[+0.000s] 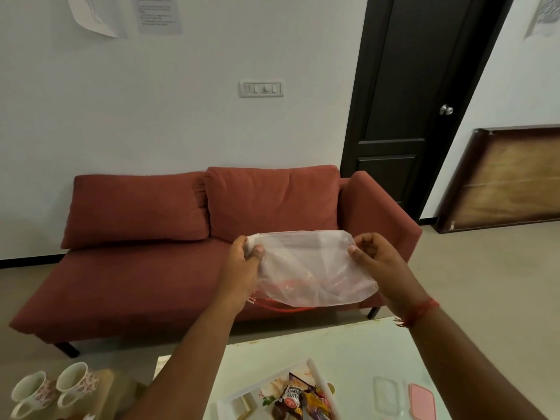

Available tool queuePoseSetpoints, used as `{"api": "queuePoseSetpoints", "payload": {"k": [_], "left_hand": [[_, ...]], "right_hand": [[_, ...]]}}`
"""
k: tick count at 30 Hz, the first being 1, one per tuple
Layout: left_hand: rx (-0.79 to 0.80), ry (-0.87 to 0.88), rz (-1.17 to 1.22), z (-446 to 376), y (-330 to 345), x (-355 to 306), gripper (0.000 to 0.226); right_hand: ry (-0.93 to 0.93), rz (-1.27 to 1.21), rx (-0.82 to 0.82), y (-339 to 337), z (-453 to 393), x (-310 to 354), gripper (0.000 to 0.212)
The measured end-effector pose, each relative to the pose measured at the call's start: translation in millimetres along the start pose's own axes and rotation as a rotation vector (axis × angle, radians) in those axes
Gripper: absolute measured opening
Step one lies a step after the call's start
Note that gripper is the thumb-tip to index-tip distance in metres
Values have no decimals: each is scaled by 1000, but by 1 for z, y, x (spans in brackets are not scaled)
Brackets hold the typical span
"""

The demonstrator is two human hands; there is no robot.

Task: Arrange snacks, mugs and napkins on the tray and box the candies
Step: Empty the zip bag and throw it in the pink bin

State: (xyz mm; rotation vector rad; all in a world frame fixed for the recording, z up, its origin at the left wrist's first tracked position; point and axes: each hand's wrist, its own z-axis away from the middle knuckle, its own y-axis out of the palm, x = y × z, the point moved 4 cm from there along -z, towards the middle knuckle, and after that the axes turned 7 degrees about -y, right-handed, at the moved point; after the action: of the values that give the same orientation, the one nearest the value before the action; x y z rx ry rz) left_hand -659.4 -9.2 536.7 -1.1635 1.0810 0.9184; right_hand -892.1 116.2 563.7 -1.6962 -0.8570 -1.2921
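Both hands are up in the air with a clear plastic bag (pixel 312 268) stretched between them: the left hand (pixel 244 262) pinches its left top corner with curled fingers and thumb, the right hand (pixel 374 259) pinches the right top corner the same way. It hangs limp and see-through, with a red strip along its lower edge, held in front of a red sofa (pixel 188 237). A red thread (pixel 422 309) circles the right wrist.

Down below, a pale table (pixel 363 347) fills the lower middle. On it sits a white tray (pixel 239 398) with a printed base, and snack packets (pixel 295 398) lie in it, one reading salted peanuts. Just right of the tray, a clear container (pixel 386 395) and beside it a pink lid (pixel 422 401). Off to the lower left, on a separate low surface, two floral mugs (pixel 51 389) stand side by side, well apart from the tray.

Behind, a white wall carries a switch plate (pixel 261 88) and taped papers (pixel 157 13). A dark door (pixel 418 95) stands to the right, and a wooden board (pixel 509 180) leans against the far wall.
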Motion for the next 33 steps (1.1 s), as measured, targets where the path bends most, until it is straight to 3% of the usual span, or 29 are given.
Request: {"api": "queuePoseSetpoints", "payload": {"k": [3, 5, 9, 12, 14, 18, 20, 23, 26, 33], "left_hand": [[28, 1, -27, 1, 6, 2, 11], [51, 9, -58, 2, 11, 6, 5], [75, 18, -184, 3, 27, 18, 11], [63, 25, -198, 14, 52, 19, 17], [49, 47, -183, 24, 69, 18, 21], [130, 128, -168, 40, 103, 12, 22], [262, 43, -24, 46, 119, 12, 28], [466, -195, 210, 54, 140, 18, 33], [645, -352, 387, 66, 164, 29, 39], [860, -472, 328, 92, 254, 60, 58]], "right_hand": [[149, -246, 275, 12, 8, -15, 50], [203, -252, 321, 13, 15, -27, 44], [101, 406, 45, 4, 8, -44, 16], [-56, 860, -189, 7, 8, -34, 12], [-226, 1005, -289, 19, 15, -23, 14], [-371, 1028, -279, 50, 30, -15, 16], [-357, 1011, -215, 57, 34, -22, 22], [-273, 917, -129, 47, 40, -40, 46], [-200, 923, -68, 31, 50, -63, 55], [22, 856, -44, -40, 71, -127, 76]]}}
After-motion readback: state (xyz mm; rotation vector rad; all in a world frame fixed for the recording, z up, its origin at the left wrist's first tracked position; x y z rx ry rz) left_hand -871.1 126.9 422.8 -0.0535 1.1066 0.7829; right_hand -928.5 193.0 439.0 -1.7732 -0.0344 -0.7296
